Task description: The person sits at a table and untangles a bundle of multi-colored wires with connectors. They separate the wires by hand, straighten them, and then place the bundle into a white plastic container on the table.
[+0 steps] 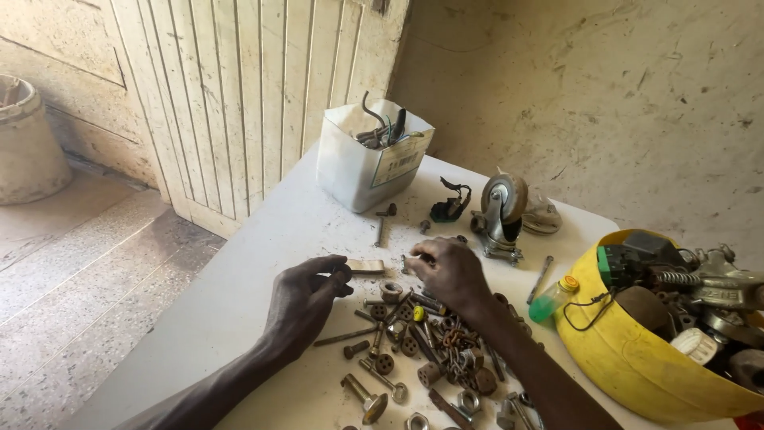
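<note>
Head view: yellow bowl [629,358] holds metal scrap (heaped); white tub [358,171] holds tools.

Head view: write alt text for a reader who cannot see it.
Two bare hands, left hand and right hand, work over a pile of rusty bolts and nuts on a white table. A yellow bowl of metal parts stands at the right.

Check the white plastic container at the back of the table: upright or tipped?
Upright. The white container stands on its base on the table, open top up, with metal tools sticking out of it.
</note>
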